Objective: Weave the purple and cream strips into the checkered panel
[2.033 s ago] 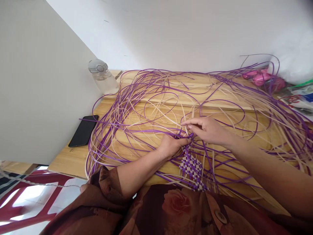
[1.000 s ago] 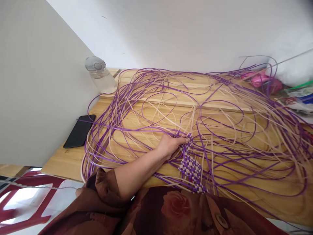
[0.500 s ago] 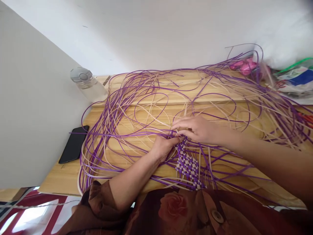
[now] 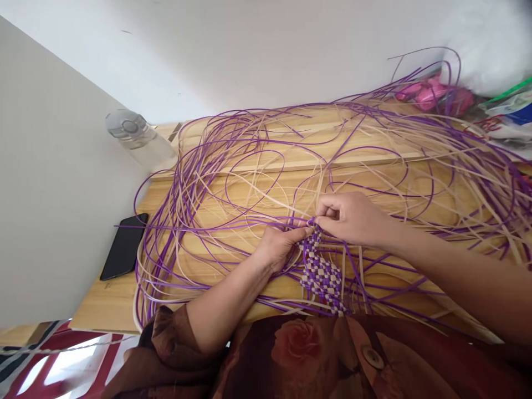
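Observation:
A purple and beige woven piece [image 4: 322, 274] lies on the wooden table in front of my body, with long purple and beige strands running out from its sides. My left hand [image 4: 279, 245] grips its far end, the thumb pressed on top of the weave. At that same end my right hand [image 4: 347, 217] pinches a strand between thumb and fingertips, right beside the left thumb. Which strand it is, I cannot make out fully. Loose strands [image 4: 178, 210] fan out in big loops to the left, and others [image 4: 469, 160] curve away to the right.
Left of the strands lies a black phone [image 4: 123, 246], one purple strand crossing it. A clear bottle with a grey lid [image 4: 141, 141] stands against the wall. Plastic bags [image 4: 509, 119] and a pink bundle [image 4: 430, 94] sit at the back right. A raised wooden ledge [image 4: 266, 172] runs along the back.
My right hand has shifted slightly right, its fingers drawn in to a tighter pinch at the weave's far end. My left hand keeps its hold. The view has tilted a little.

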`<state>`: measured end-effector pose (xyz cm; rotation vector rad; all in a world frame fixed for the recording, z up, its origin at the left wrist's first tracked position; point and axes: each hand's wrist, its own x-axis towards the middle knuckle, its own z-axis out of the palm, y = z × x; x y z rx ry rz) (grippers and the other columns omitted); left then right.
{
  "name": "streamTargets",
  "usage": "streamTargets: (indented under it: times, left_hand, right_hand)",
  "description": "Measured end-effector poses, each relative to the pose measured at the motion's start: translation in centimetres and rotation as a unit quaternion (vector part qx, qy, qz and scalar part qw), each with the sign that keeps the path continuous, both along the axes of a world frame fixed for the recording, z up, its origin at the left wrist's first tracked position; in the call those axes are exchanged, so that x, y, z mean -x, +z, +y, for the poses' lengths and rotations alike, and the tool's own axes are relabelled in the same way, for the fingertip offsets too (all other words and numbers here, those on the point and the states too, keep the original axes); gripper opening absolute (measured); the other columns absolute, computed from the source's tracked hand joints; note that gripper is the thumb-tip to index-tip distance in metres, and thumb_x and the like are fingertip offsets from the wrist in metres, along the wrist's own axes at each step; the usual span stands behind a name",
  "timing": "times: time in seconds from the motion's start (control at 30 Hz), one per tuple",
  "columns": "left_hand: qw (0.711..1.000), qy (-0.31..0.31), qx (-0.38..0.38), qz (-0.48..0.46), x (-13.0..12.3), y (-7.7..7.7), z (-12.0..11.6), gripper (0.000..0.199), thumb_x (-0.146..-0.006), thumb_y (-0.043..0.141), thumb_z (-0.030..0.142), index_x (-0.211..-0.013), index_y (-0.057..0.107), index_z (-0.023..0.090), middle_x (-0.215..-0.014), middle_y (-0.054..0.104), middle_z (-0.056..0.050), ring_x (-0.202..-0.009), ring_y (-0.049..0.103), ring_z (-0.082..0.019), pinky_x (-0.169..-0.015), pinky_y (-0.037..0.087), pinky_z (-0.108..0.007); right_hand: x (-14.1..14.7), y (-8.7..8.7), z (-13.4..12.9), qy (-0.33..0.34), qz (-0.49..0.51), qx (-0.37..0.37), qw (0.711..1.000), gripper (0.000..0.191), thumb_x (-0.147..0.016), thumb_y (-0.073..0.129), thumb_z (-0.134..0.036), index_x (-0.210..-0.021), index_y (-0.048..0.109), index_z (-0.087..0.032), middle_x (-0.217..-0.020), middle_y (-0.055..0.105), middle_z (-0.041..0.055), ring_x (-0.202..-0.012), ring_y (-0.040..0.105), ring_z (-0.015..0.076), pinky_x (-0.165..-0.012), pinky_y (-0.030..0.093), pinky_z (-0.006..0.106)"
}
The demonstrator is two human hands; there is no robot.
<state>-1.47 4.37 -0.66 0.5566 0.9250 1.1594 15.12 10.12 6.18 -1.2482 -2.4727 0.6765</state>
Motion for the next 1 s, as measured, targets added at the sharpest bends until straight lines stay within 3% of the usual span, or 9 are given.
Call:
streamTargets:
  times: [0.07,0.17,0.3,0.43,0.53,0.67,0.77,0.87,1.0]
  left_hand:
    - [1.000,0.004,0.001,0.001,-0.1,0.2,-0.1,0.029,-0.052,0.089,0.022,-0.073,0.073,0.012,-0.072,0.071,-0.005,-0.065,0.063,-0.014,-0.074,0.049,-0.030]
    - [1.000,0.014,0.017,-0.007,-0.1,0.4,-0.1,0.028,-0.052,0.089,0.020,-0.073,0.072,0.012,-0.072,0.071,-0.004,-0.065,0.063,-0.014,-0.073,0.049,-0.030]
    - [1.000,0.009,0.002,-0.006,-0.3,0.6,-0.4,0.025,-0.057,0.087,0.021,-0.074,0.071,0.012,-0.071,0.070,-0.004,-0.064,0.063,-0.014,-0.069,0.049,-0.028]
    - [0.999,0.016,-0.032,0.024,-0.5,0.4,-0.4,0.028,-0.063,0.085,0.031,-0.077,0.071,0.012,-0.072,0.069,-0.005,-0.064,0.062,-0.015,-0.067,0.048,-0.029]
    - [0.991,0.032,-0.050,0.118,-0.3,-0.4,-0.2,0.028,-0.067,0.082,0.036,-0.075,0.070,0.012,-0.070,0.068,-0.005,-0.063,0.060,-0.014,-0.063,0.046,-0.027]
    - [0.968,0.002,-0.090,0.233,0.2,-1.2,0.2,0.030,-0.076,0.073,0.042,-0.070,0.069,0.013,-0.066,0.064,-0.002,-0.059,0.053,-0.011,-0.058,0.040,-0.025]
    - [0.977,0.002,-0.080,0.197,0.2,-1.3,0.2,0.031,-0.076,0.072,0.044,-0.069,0.066,0.014,-0.063,0.062,0.000,-0.056,0.051,-0.011,-0.056,0.039,-0.024]
    - [0.986,0.012,-0.060,0.153,-0.1,-1.0,0.2,0.029,-0.073,0.075,0.041,-0.070,0.067,0.013,-0.062,0.061,-0.001,-0.056,0.052,-0.011,-0.057,0.040,-0.025]
    - [0.985,0.029,-0.046,0.162,-0.5,-0.8,0.2,0.027,-0.070,0.078,0.038,-0.071,0.069,0.012,-0.062,0.062,-0.001,-0.057,0.054,-0.012,-0.058,0.042,-0.025]
  right_hand:
    - [-0.3,-0.6,-0.7,-0.054,0.035,0.105,0.992,0.018,-0.077,0.059,-0.031,-0.064,0.055,-0.019,-0.054,0.051,-0.0034,-0.050,0.042,0.0100,-0.051,0.028,0.025]
    - [-0.4,-1.5,-1.7,-0.071,0.101,0.214,0.969,0.020,-0.077,0.055,-0.034,-0.066,0.053,-0.019,-0.052,0.045,-0.0047,-0.049,0.036,0.0088,-0.049,0.025,0.025]
    - [0.0,-3.0,-2.5,-0.106,0.208,0.341,0.910,0.017,-0.076,0.051,-0.032,-0.066,0.051,-0.019,-0.048,0.034,-0.0068,-0.045,0.028,0.0078,-0.046,0.020,0.025]
    - [0.7,-4.3,-2.7,-0.102,0.253,0.320,0.907,0.021,-0.075,0.054,-0.031,-0.061,0.048,-0.018,-0.050,0.034,-0.0063,-0.047,0.028,0.0070,-0.047,0.019,0.024]
    - [1.1,-5.0,-3.3,-0.099,0.303,0.322,0.891,0.022,-0.076,0.055,-0.031,-0.060,0.046,-0.018,-0.051,0.032,-0.0067,-0.047,0.027,0.0068,-0.047,0.020,0.024]
    - [1.5,-5.6,-4.1,-0.121,0.339,0.310,0.880,0.026,-0.079,0.057,-0.039,-0.064,0.051,-0.018,-0.053,0.037,-0.0059,-0.049,0.030,0.0074,-0.047,0.023,0.024]
    - [1.6,-5.9,-4.3,-0.140,0.342,0.309,0.877,0.032,-0.080,0.057,-0.043,-0.061,0.050,-0.018,-0.055,0.043,-0.0043,-0.049,0.035,0.0073,-0.047,0.026,0.023]
    - [1.6,-6.0,-4.0,-0.173,0.324,0.327,0.871,0.028,-0.077,0.055,-0.036,-0.057,0.046,-0.019,-0.053,0.047,-0.0035,-0.047,0.042,0.0081,-0.046,0.032,0.022]
    - [1.6,-6.0,-3.7,-0.183,0.283,0.308,0.890,0.024,-0.073,0.051,-0.030,-0.052,0.047,-0.019,-0.049,0.052,-0.0022,-0.045,0.047,0.0097,-0.045,0.038,0.022]
